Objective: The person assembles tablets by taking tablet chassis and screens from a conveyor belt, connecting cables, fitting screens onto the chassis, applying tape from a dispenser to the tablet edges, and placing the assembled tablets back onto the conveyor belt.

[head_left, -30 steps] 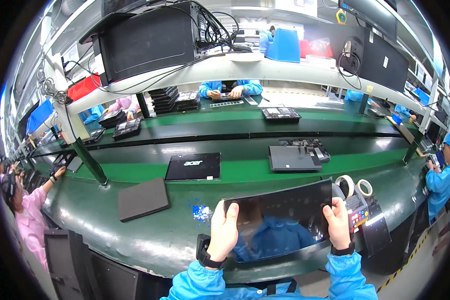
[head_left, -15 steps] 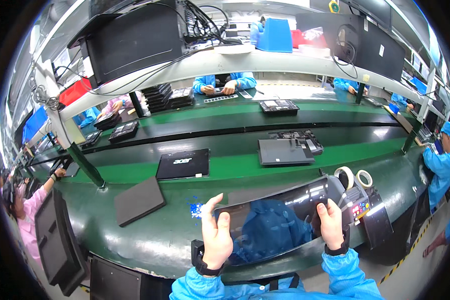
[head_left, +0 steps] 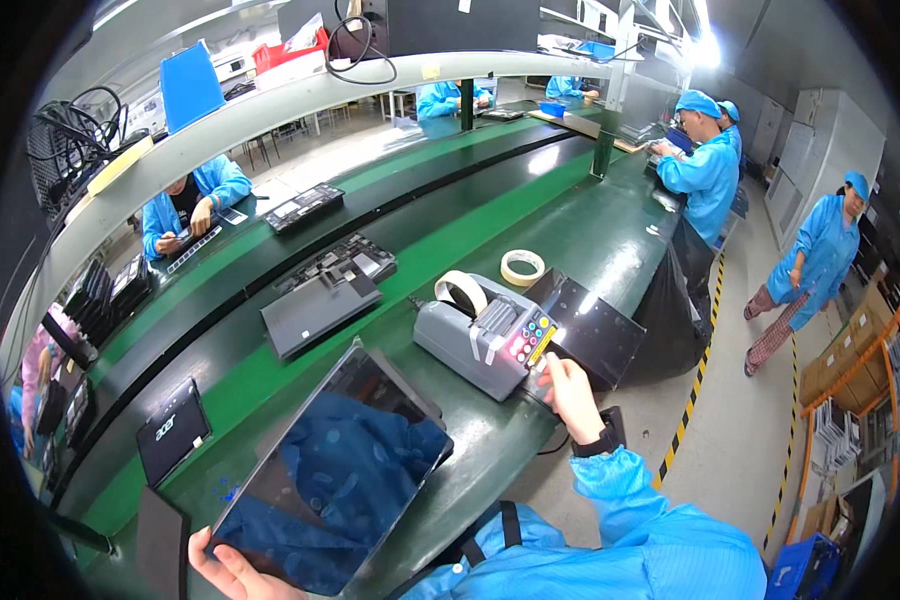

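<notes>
A glossy black laptop screen panel (head_left: 345,480) lies tilted across the near part of the bench, reflecting a blue coat. My left hand (head_left: 235,572) grips its lower left corner, thumb on the face and the other fingers partly hidden. My right hand (head_left: 573,405) is off the panel, at the front of a grey tape dispenser (head_left: 485,345) with coloured buttons. Its fingers are drawn together by the dispenser's lit front; whatever they hold is too small to make out. A cream tape roll (head_left: 460,290) sits on the dispenser.
Another tape roll (head_left: 522,267) and a dark glossy panel (head_left: 598,330) lie beyond the dispenser. A grey laptop part (head_left: 320,310), a black laptop lid (head_left: 173,430) and a dark foam pad (head_left: 162,545) rest leftward. Co-workers sit across the bench; one person (head_left: 820,250) stands in the aisle.
My view has swung to the right. My right hand has let go of the panel and reached to the tape dispenser. My left hand still holds the panel, now turned more steeply.
</notes>
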A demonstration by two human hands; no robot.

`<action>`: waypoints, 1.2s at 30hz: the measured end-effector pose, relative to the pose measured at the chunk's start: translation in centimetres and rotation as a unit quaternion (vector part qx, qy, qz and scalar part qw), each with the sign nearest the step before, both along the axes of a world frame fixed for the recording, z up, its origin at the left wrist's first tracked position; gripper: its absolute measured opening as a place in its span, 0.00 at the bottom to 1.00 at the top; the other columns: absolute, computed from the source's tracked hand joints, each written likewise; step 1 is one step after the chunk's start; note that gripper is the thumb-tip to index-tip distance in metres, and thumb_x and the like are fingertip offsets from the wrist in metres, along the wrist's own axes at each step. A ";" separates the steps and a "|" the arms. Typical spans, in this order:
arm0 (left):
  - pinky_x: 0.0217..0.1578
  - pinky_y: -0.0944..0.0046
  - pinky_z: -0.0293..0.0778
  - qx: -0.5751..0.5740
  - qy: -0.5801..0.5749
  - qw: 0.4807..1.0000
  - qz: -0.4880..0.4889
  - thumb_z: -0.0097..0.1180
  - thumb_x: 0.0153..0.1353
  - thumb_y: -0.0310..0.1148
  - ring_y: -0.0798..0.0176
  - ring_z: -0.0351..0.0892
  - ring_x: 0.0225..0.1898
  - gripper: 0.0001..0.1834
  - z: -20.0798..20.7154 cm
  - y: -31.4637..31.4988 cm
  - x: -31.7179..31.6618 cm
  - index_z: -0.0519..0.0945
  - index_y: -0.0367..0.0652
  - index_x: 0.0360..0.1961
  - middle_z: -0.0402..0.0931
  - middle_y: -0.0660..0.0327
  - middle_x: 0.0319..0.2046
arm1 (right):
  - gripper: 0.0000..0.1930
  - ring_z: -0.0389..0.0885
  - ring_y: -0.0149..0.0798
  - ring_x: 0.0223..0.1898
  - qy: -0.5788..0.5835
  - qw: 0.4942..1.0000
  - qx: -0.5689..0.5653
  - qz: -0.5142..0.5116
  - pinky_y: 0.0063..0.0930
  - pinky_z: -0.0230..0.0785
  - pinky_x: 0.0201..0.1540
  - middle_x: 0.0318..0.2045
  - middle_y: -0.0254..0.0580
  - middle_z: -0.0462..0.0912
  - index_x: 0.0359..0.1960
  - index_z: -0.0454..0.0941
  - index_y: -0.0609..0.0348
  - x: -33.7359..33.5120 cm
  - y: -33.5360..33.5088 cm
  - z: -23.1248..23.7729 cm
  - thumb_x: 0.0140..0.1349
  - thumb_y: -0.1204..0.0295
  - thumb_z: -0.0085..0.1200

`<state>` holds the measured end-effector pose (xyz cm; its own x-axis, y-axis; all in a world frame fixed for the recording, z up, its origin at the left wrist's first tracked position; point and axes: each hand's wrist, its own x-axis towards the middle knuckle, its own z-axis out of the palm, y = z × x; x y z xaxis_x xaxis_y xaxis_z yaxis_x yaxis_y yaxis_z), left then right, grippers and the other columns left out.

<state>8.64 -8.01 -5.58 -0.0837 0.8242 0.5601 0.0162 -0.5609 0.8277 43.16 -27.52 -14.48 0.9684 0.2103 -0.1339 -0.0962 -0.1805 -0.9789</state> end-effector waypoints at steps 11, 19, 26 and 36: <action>0.51 0.69 0.60 -0.054 -0.039 0.987 -0.146 0.47 0.67 0.30 0.68 0.65 0.46 0.10 -2.4 -0.3 0.3 0.69 0.38 0.47 0.67 0.63 0.44 | 0.08 0.66 0.31 0.23 -0.519 0.767 0.120 0.357 0.27 0.60 0.28 0.20 0.33 0.69 0.26 0.69 0.59 -4.2 6.0 14.8 0.61 0.71 0.51; 0.52 0.68 0.60 -0.033 -0.010 0.983 -0.182 0.48 0.66 0.29 0.67 0.67 0.47 0.09 -0.7 -1.1 2.1 0.70 0.37 0.45 0.69 0.61 0.43 | 0.11 0.71 0.48 0.30 -0.649 0.447 0.054 0.614 0.37 0.67 0.31 0.27 0.44 0.68 0.29 0.68 0.59 -11.9 16.0 18.3 0.57 0.65 0.55; 0.50 0.70 0.60 -0.077 -0.021 0.984 -0.159 0.48 0.67 0.30 0.69 0.66 0.44 0.09 -1.8 -0.6 0.2 0.71 0.38 0.45 0.69 0.63 0.42 | 0.10 0.72 0.41 0.30 -0.676 0.630 0.140 0.356 0.32 0.68 0.32 0.27 0.38 0.73 0.31 0.79 0.55 -13.1 14.9 17.2 0.45 0.77 0.64; 0.41 0.74 0.62 -0.068 -0.015 0.981 -0.182 0.49 0.66 0.30 0.74 0.64 0.37 0.10 -0.7 -1.3 0.8 0.70 0.39 0.45 0.68 0.65 0.39 | 0.09 0.73 0.39 0.34 -0.573 0.529 0.075 0.621 0.33 0.68 0.37 0.30 0.33 0.76 0.29 0.79 0.56 -13.1 17.7 14.5 0.56 0.64 0.57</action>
<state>9.46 -9.28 -6.30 0.2159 0.8696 0.4441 -0.1895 -0.4088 0.8927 30.11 -9.83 -0.02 -0.5022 0.7052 0.5005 0.6782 0.6803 -0.2779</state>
